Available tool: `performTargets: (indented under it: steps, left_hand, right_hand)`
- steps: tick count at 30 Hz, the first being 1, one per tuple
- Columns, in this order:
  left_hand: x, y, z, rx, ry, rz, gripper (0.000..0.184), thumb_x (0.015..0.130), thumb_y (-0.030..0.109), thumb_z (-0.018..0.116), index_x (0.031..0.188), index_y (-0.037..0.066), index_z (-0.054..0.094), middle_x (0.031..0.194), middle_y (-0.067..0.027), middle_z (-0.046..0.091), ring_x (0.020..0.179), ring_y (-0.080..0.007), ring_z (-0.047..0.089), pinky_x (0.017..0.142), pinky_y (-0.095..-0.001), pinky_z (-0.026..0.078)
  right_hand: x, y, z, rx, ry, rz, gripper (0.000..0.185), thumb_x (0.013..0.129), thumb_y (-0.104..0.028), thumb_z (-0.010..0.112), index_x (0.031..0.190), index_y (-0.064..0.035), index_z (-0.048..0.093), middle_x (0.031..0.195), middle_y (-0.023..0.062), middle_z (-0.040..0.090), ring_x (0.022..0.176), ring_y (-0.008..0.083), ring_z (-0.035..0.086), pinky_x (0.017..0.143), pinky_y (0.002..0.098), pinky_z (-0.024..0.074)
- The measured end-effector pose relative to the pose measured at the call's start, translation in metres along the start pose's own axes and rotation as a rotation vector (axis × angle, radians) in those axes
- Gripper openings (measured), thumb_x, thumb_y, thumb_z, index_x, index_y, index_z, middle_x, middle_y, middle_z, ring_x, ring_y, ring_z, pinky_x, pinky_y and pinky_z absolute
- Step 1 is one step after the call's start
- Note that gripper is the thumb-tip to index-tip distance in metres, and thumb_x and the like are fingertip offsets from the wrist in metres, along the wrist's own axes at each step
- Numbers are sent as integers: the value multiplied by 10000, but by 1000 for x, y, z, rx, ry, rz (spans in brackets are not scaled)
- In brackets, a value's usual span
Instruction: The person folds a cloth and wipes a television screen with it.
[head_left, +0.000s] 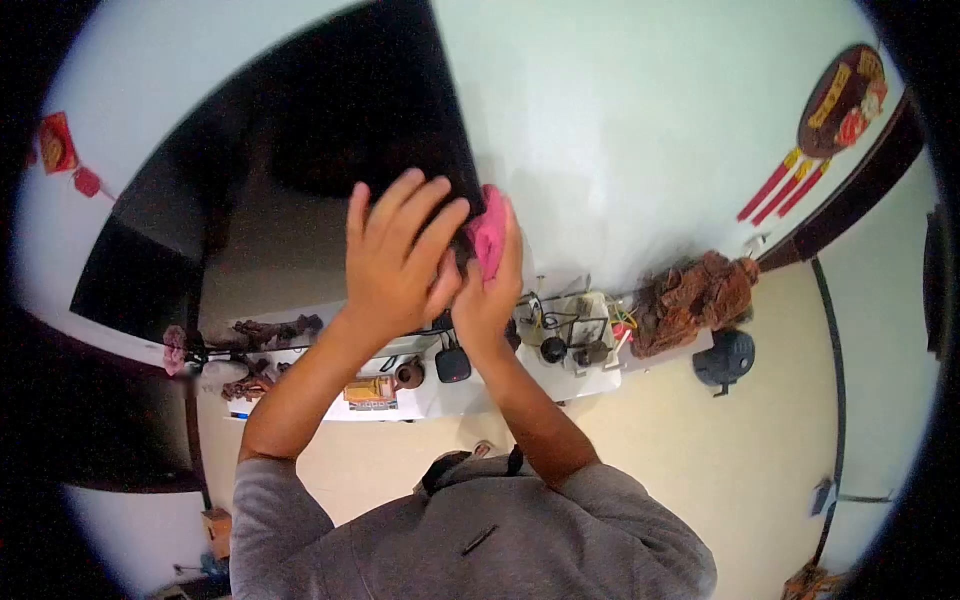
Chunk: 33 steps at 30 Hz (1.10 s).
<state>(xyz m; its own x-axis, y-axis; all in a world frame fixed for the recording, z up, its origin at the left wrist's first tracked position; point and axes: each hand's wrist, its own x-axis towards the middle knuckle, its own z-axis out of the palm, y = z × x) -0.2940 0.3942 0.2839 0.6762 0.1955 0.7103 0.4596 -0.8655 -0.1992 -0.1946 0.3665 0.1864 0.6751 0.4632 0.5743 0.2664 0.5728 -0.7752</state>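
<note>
A large black television [330, 130] hangs on the pale wall, tilted in this view. My left hand [395, 260] has its fingers spread in front of the screen near its lower right corner; whether the fingertips touch the glass I cannot tell. At the right edge of that corner, my right hand [490, 305] is closed around a pink cloth [488, 240], which lies against the frame. Part of the cloth is hidden behind the palm and fingers.
Below the screen runs a white cabinet [430, 402] bearing a black box [453, 365], a brown cup [409, 374], a tray of cables [595, 325] and a brown carved piece [690, 305]. A dark bin [724, 360] stands on the floor. A plaque [842, 100] hangs right.
</note>
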Motion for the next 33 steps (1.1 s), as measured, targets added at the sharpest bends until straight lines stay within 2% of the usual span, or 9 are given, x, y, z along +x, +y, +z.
performTargets:
  steps: [2, 7, 9, 12, 15, 21, 22, 26, 33]
  left_hand:
    - [15, -12, -16, 86, 99, -23, 597, 735, 137, 675, 1321, 110, 568, 1422, -149, 502, 1365, -371, 422, 1156, -600, 174]
    - [50, -36, -40, 248, 303, -81, 690, 769, 148, 670, 1432, 115, 481, 1528, -167, 385, 1432, -392, 319, 1173, -586, 141]
    - [64, -47, -44, 291, 384, -67, 630, 773, 197, 660, 1391, 130, 557, 1478, -122, 475, 1398, -351, 380, 1163, -561, 150]
    - [75, -54, -54, 259, 407, -96, 616, 772, 202, 657, 1379, 130, 577, 1444, -101, 515, 1377, -331, 410, 1161, -554, 157]
    - [76, -52, -52, 284, 410, -114, 599, 773, 210, 646, 1364, 127, 594, 1412, -92, 546, 1338, -317, 451, 1160, -540, 165]
    - [77, -56, -51, 333, 431, -109, 584, 765, 220, 632, 1340, 117, 613, 1383, -88, 571, 1294, -308, 489, 1154, -504, 194]
    - [77, -57, -52, 341, 428, -106, 587, 763, 220, 633, 1339, 115, 612, 1384, -88, 570, 1295, -307, 489, 1153, -501, 196]
    - [74, -61, -53, 289, 456, -84, 593, 756, 213, 638, 1339, 112, 608, 1382, -85, 572, 1296, -304, 489, 1155, -500, 189]
    - [50, -93, -75, 285, 463, -105, 596, 753, 195, 636, 1342, 112, 600, 1357, -73, 587, 1284, -285, 499, 1161, -518, 154]
  right_hand:
    - [21, -21, 7, 36, -23, -38, 640, 830, 129, 410, 1465, 55, 380, 1451, 210, 489, 1331, 312, 489, 1102, 394, 396]
    - [83, -73, 14, -26, -116, -190, 680, 774, 101, 486, 1446, 40, 402, 1372, 275, 517, 1286, 440, 492, 1107, 446, 371]
    - [109, -90, 21, -21, -146, -237, 679, 770, 97, 491, 1442, 43, 408, 1372, 276, 516, 1278, 445, 496, 1105, 448, 375]
    - [141, -113, 32, -34, -130, -417, 663, 795, 119, 434, 1448, 5, 445, 1379, 220, 552, 1264, 320, 551, 1084, 368, 398]
    - [143, -106, 30, -51, -148, -535, 666, 781, 86, 535, 1438, 31, 439, 1420, 278, 482, 1319, 450, 467, 1111, 458, 375]
    - [97, -43, 14, -169, -130, -642, 591, 774, 76, 646, 1353, -19, 575, 1446, 262, 468, 1356, 472, 428, 1122, 512, 372]
    - [101, -43, 14, -156, -103, -711, 619, 729, 61, 691, 1333, -46, 602, 1457, 215, 476, 1362, 463, 422, 1121, 533, 375]
    - [138, -76, 21, -279, -115, -982, 584, 701, 22, 593, 1284, 15, 625, 1433, 218, 497, 1358, 496, 405, 1145, 541, 313]
    - [90, -54, 22, -496, -53, -829, 568, 746, 41, 502, 1309, 63, 580, 1425, 234, 502, 1367, 498, 389, 1149, 539, 309]
